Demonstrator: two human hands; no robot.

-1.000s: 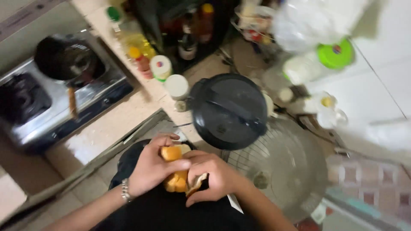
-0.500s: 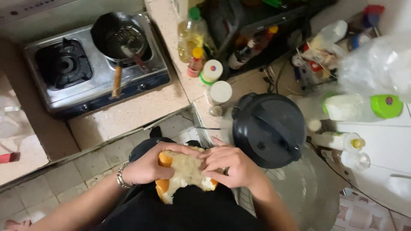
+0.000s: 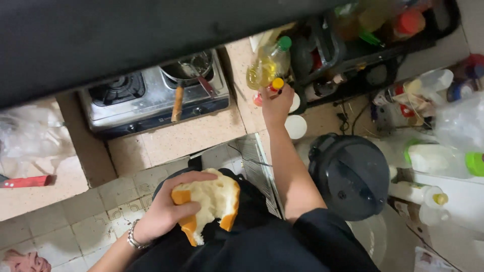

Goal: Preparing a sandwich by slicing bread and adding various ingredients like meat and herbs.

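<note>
**Split bread held open while the other hand reaches for a bottle**

The bread (image 3: 214,204), torn open with its white crumb up, rests in the left hand (image 3: 169,211), whose grip wraps the crust to keep it level above the lap. The right hand (image 3: 276,103) stretches across the surface (image 3: 186,138), fingers closing on a small yellow-capped bottle (image 3: 275,84) beside the oil bottle (image 3: 267,65); the stove (image 3: 151,100) stands left.

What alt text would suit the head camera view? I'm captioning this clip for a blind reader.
Seen from above, a person's left hand holds a torn-open bread roll while the right hand reaches to a small yellow-capped bottle beside an oil bottle on a tan counter. A gas stove with a pan sits left, a black cooker lid right.
</note>
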